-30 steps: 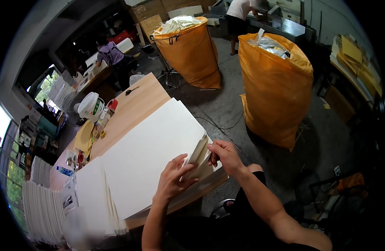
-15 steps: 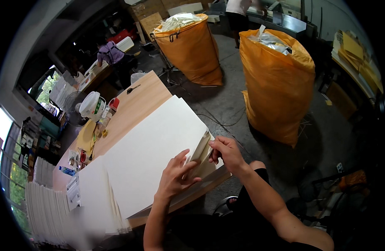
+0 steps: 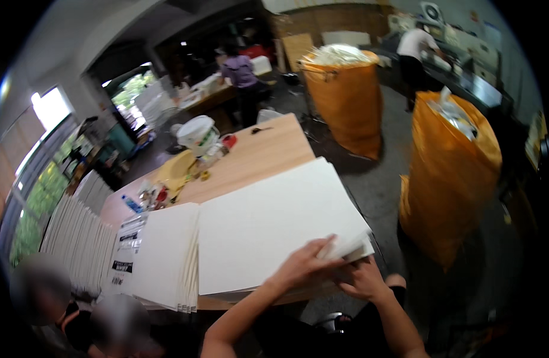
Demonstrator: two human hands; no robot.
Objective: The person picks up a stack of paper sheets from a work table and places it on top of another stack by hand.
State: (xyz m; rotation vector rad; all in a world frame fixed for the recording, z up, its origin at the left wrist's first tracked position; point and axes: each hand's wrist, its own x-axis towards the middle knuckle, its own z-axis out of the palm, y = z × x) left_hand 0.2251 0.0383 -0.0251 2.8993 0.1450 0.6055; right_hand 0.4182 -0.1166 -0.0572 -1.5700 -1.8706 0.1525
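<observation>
A stack of large white sheets lies on the table's near right part, its near right corner bent up. My left hand is closed at that corner, thumb and fingers on the lifted edges. Beside and just below it, my right hand curls round the same corner from underneath; its fingertips are partly hidden by the sheets. Motion blurs both hands somewhat. Left of this stack, a smaller fanned pile of white sheets touches it or nearly does.
The wooden table bears a white bucket, red tape, scissors and a water bottle. Two orange sacks stand on the floor to the right. Two people work farther back; others sit at lower left. Upright board stacks line the left.
The view has swung left, so the table and sacks appear farther right. My hands have come closer together at the sheets' corner; my left fingers, spread before, are now closed on it.
</observation>
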